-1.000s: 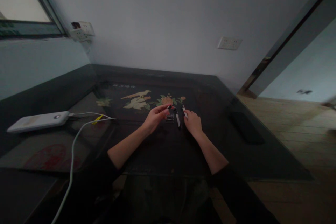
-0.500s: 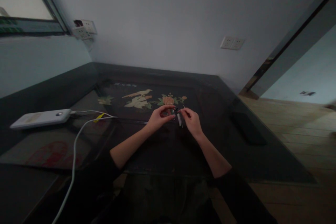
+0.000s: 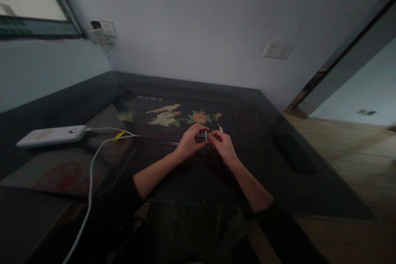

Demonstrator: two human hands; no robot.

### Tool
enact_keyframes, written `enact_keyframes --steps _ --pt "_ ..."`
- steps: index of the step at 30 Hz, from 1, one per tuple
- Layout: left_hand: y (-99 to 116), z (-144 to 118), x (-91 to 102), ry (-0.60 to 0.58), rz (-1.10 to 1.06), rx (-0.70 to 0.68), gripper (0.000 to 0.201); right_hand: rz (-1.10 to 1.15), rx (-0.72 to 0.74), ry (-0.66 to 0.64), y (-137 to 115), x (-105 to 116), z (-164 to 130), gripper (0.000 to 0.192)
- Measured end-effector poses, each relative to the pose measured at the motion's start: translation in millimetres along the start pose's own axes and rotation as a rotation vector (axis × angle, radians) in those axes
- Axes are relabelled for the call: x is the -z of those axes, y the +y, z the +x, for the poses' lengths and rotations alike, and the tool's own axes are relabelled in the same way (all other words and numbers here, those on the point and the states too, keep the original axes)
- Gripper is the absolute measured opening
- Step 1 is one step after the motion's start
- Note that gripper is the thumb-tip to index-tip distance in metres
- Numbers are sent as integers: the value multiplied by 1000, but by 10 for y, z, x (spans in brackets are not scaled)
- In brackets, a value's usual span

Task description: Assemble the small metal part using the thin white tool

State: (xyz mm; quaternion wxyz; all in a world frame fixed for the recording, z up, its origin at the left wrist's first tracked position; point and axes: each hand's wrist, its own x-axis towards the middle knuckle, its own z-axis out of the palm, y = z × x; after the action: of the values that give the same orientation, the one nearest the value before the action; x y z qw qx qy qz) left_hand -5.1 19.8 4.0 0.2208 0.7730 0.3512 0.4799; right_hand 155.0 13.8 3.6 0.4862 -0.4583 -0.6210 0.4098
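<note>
We've a small slim silver-and-dark piece [image 3: 206, 135] btwn our hands above the glossy black table [image 3: 185, 181], long axis approx. fore-and-aft. L hand [image 3: 188, 142] spans it, thumb at near end, index at far end, gap narrow. R hand [image 3: 225, 146] is equally near: fingertips bunched at its right side, can't tell if gripping.

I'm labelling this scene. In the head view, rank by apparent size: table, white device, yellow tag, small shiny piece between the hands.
1. Table
2. White device
Below these, unranked: yellow tag and small shiny piece; the piece looks partly covered.
</note>
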Motion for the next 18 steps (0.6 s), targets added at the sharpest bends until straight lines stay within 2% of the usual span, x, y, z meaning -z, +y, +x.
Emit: enact_keyframes --steps 7,18 --pt "-38 -12 -17 -13 71 -31 37 -1 8 23 46 14 4 30" --pt "5 5 -15 -20 -3 -8 34 -128 97 102 39 83 25 26"
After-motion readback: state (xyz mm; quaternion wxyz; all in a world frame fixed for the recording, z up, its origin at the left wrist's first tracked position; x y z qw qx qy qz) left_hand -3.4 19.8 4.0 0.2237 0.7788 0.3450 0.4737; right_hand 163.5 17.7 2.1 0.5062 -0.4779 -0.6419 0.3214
